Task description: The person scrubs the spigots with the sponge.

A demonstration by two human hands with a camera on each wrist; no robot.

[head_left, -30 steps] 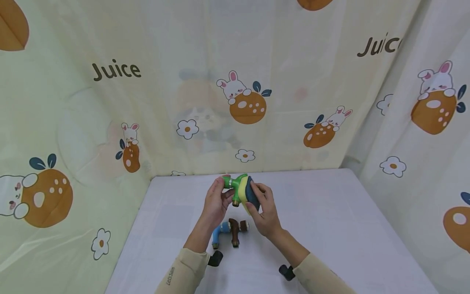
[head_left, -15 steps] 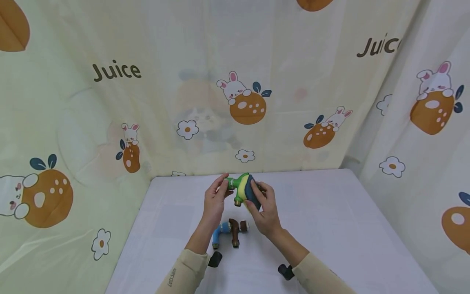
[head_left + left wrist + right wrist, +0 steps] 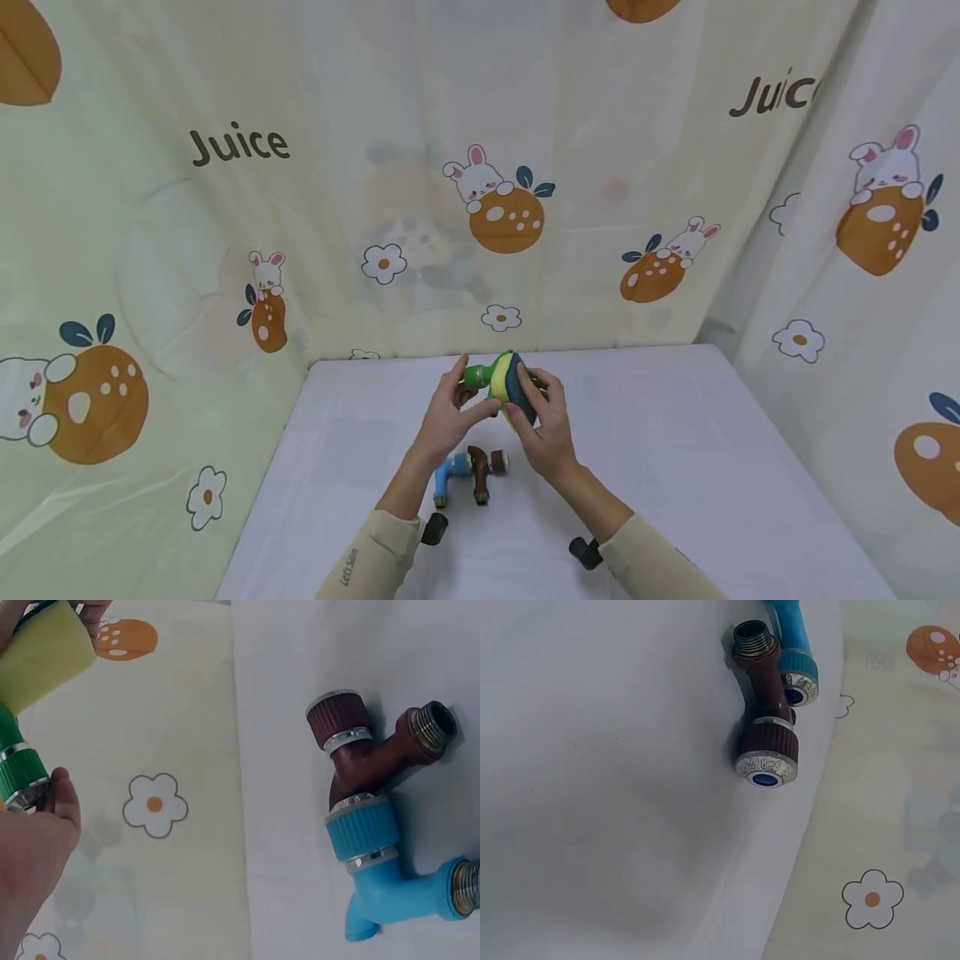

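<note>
Both hands are raised over the far part of the table with a green faucet [image 3: 476, 377] between them. My left hand [image 3: 444, 423] grips the faucet by its ribbed green knob end, its thumb stretched toward the sponge. My right hand [image 3: 549, 429] holds a yellow sponge [image 3: 499, 379] with a dark backing, the yellow side pressed to the faucet's body. In the left wrist view, the sponge [image 3: 49, 660] overlaps the faucet's upper end, above the knob [image 3: 21, 774]. The faucet's spout is mostly hidden behind the left thumb. The right wrist view does not show the right hand.
On the white table below the hands lie a blue faucet [image 3: 444, 479] and a brown faucet [image 3: 480, 475], side by side and touching. Black wrist-worn pieces [image 3: 585, 553] show by the sleeves. A patterned curtain [image 3: 585, 250] stands behind the table.
The left hand has shifted its hold, its thumb swinging down and right across the faucet toward the sponge. The faucet's brass spout end, visible before, is now mostly covered. The sponge has moved slightly right.
</note>
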